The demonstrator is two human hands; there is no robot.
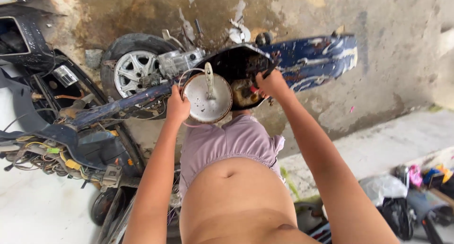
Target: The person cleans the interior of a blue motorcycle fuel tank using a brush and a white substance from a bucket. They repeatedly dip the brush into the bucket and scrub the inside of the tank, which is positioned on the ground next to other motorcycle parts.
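Both your forearms run up and away from your bare midriff and mauve shorts, elbows low, wrists nearly straight. Your left hand sits at the left rim of a round white disc-shaped part, fingers curled around its edge and clamped there; a thin pale wire loops round the disc just beside your knuckles. Your right hand lies a little farther out and to the right, closed in a fist on a dark-handled tool, the shaft angled toward the rusty fittings inside the opened black housing just right of the disc. The disc lies against the stripped blue scooter frame, which runs from lower left to upper right. Left of your arm: tangled wiring with yellow connectors and loose dark body panels on the floor. Beyond the disc: the rear wheel with its silver spoked rim and the grey engine casing. Farther right, the scraped blue tail panel ends against the stained concrete wall. Low at right, well apart from your hands: bags and coloured odds and ends on the floor.
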